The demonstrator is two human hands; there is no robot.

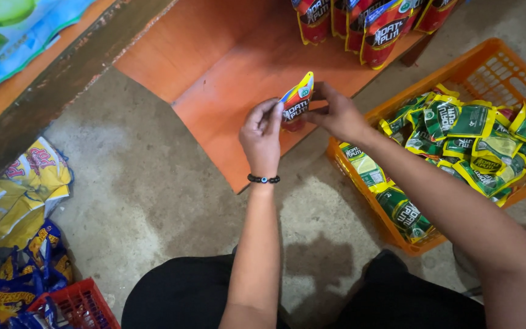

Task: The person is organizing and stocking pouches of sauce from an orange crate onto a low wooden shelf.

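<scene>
Both my hands hold one small red packet (298,102) with a yellow and blue top edge, above the orange shelf board (226,67). My left hand (261,135), with a black bead bracelet on the wrist, grips the packet's left side. My right hand (336,113) pinches its right side. Several matching red packets (369,27) stand in a row at the back of the shelf board. To the right, an orange plastic crate (488,64) holds several green and yellow packets (476,140).
Bare concrete floor (147,183) lies below the board. Yellow and blue snack bags (19,201) pile up at the left, beside a small red basket (80,301). A dark wooden shelf edge (62,79) runs across the upper left. My knees in black cloth fill the bottom.
</scene>
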